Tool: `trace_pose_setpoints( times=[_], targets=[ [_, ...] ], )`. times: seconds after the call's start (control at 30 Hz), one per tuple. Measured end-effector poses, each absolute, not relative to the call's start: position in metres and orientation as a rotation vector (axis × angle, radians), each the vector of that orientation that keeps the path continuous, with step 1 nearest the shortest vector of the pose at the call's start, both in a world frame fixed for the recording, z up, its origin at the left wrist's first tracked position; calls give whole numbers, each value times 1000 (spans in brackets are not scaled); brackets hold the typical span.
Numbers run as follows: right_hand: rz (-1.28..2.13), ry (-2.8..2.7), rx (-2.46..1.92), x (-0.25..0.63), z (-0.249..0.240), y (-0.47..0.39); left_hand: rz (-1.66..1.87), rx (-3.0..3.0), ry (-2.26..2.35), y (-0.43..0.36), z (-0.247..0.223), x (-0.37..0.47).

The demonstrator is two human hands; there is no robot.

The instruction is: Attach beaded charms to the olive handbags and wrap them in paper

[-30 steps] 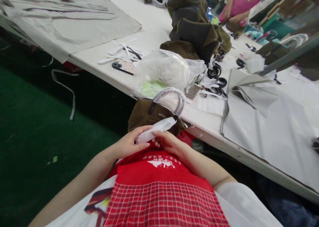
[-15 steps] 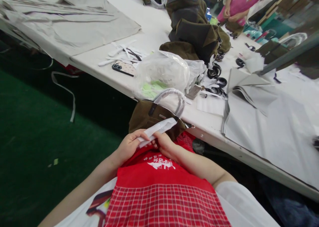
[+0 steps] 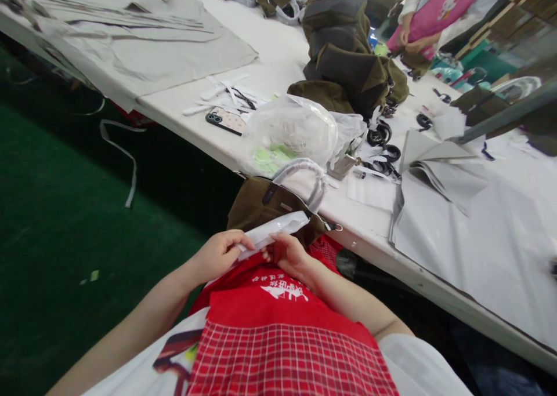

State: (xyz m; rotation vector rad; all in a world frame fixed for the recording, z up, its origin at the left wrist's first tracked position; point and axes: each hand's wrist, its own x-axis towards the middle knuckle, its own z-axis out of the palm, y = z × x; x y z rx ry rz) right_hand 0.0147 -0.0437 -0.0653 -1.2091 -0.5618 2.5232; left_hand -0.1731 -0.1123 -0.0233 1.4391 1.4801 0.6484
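Note:
A long, flat white wrapped strip point(image 3: 281, 225) lies slantwise in front of me, its surface slightly shiny like plastic. My left hand point(image 3: 221, 254) is closed on its lower left end, thumb and fingers pinching it. Curled at the strip's lower edge, my right hand point(image 3: 289, 254) has its thumb against it; its other fingers are partly hidden. Just behind the strip, a brown-green handbag point(image 3: 250, 204) leans at the table edge, with its handles point(image 3: 319, 190) wrapped in white. The strip covers part of the bag's front.
A clear plastic bag point(image 3: 300, 126) and a phone point(image 3: 226, 120) lie on the white table point(image 3: 169, 115). Beyond them are stacked dark bags point(image 3: 348, 71), black coiled straps point(image 3: 378, 134) and grey sheets point(image 3: 456, 222). A person in a pink apron point(image 3: 444, 7) stands across the table.
My left hand has shifted slightly left along the strip and my right hand's fingers have loosened a little. The whole view has shifted slightly.

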Motion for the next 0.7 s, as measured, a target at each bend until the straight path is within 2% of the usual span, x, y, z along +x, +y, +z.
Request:
trace_pose_setpoints(
  times=[0.17,0.4,0.57,0.7],
  targets=[
    [2284,-793,-1338,11,-73,-47,625,1447,1419,-115,-18,-170],
    [2232,-857,-1228,15,-73,-45,746,1044,1523,-112,-29,-162],
    [2135,-1049,-1167,23,-74,-41,521,864,1233,-109,-43,-162],
    [2450,-1736,-986,55,-42,-14,533,832,1259,-103,-59,-167]
  ],
)
